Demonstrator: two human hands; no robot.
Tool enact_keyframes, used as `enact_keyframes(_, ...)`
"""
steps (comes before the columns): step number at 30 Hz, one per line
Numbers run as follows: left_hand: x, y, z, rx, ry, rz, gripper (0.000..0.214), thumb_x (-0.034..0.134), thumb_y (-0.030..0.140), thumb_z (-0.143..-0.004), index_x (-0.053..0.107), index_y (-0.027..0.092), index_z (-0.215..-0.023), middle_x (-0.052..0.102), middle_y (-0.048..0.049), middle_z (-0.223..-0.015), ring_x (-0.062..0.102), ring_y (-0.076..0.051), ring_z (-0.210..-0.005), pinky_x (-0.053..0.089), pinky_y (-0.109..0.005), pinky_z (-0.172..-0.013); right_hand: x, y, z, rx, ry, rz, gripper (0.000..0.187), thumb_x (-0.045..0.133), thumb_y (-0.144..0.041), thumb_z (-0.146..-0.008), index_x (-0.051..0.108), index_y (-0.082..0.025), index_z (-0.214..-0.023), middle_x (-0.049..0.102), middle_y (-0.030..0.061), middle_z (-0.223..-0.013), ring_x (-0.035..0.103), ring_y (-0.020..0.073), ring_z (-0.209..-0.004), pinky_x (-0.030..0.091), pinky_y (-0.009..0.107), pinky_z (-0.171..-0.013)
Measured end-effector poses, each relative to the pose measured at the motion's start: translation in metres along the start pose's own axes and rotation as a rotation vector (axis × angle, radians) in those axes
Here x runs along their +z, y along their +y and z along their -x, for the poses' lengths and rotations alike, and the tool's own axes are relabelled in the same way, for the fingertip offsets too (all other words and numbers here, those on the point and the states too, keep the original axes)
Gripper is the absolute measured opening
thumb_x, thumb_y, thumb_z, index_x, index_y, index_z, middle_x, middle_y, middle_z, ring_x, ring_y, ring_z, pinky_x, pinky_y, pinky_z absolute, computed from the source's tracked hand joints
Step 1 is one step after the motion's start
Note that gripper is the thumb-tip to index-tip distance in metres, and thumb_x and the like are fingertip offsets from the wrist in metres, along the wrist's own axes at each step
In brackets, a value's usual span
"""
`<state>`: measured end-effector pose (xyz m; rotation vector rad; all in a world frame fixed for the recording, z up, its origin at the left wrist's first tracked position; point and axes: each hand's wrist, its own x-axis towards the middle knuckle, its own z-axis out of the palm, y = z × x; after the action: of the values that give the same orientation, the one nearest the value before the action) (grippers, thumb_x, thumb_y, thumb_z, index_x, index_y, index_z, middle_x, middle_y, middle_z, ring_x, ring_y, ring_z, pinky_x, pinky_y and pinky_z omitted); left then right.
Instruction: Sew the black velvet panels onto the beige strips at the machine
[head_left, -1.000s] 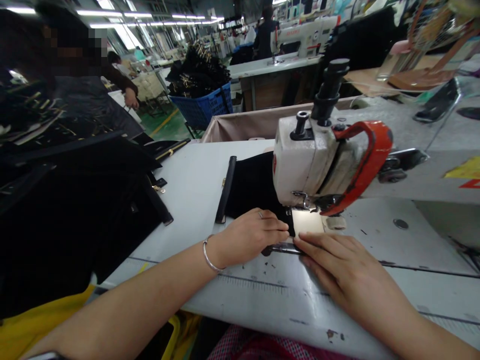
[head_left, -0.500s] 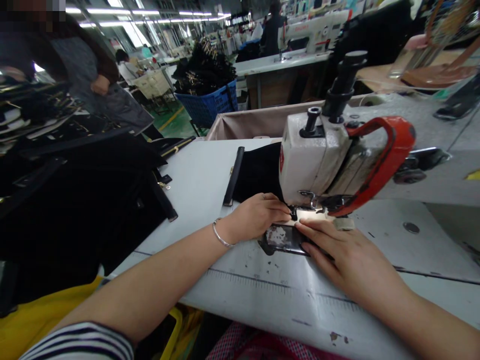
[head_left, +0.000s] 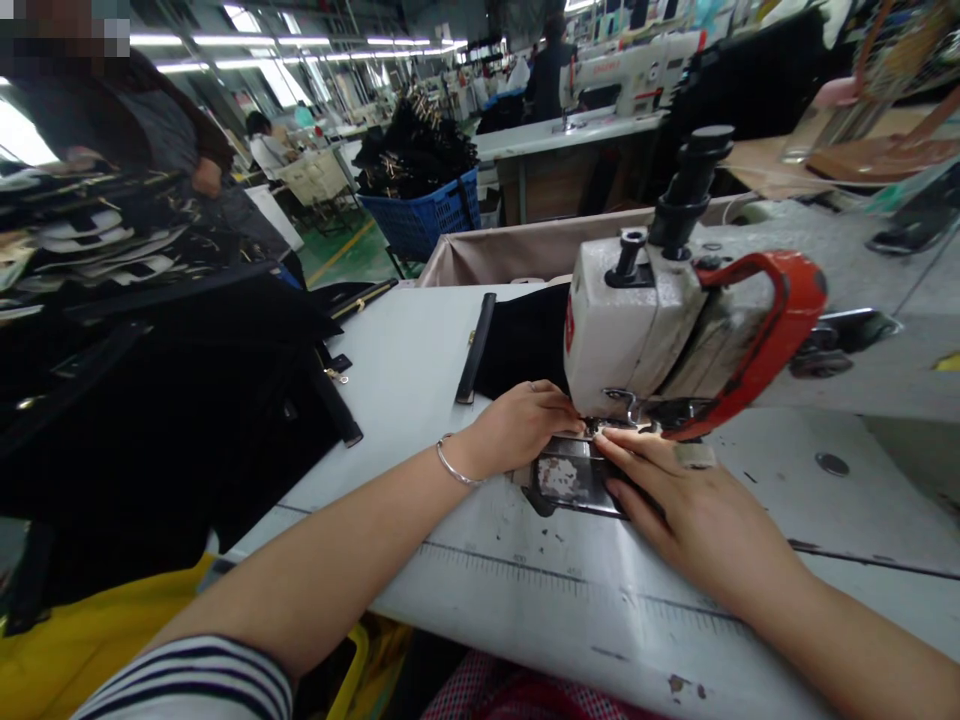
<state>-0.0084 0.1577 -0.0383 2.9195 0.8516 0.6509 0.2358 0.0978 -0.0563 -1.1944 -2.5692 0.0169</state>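
A white sewing machine [head_left: 611, 340] with a red curved guard [head_left: 795, 320] stands over the lit sewing spot. From behind its head a black fabric piece [head_left: 525, 335] with a dark trimmed edge stretches left across the table. My left hand [head_left: 517, 425] has its fingers bent together at the near edge of this fabric, left of the needle area. Flat beside the presser foot lies my right hand [head_left: 690, 505], fingers stretched forward and fingertips on the work. Between the hands, a worn metal plate [head_left: 559, 478] is set in the table. The exact stitching point is partly hidden by fingers.
Black fabric pieces with dark edging [head_left: 172, 400] are heaped on the left. A yellow container [head_left: 112, 615] sits below them. Beyond the table are a blue crate [head_left: 427, 215] of black goods and a standing co-worker [head_left: 172, 130]. A ruler scale [head_left: 517, 570] marks the table's front.
The view has shifted slightly, so most things appear a little lower and to the right. Both hands remain at the sewing spot, with the work between the fingertips shifted slightly.
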Motion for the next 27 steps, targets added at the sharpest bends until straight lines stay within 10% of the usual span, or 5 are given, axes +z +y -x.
enact_keyframes(27, 0.0048, 0.0028, 0.0048, -0.172, -0.038, 0.104, 0.031, 0.049, 0.006, -0.087, 0.071, 0.023, -0.102, 0.069, -0.0001, -0.111, 0.060, -0.016, -0.106, 0.046, -0.032, -0.098, 0.0085, -0.0057, 0.0007, -0.023, 0.109, -0.009, 0.042, 0.046, -0.028, -0.093, 0.050, -0.021, -0.134, 0.057, 0.0074, -0.128, 0.053, 0.0249, -0.115, 0.045, 0.046, -0.094)
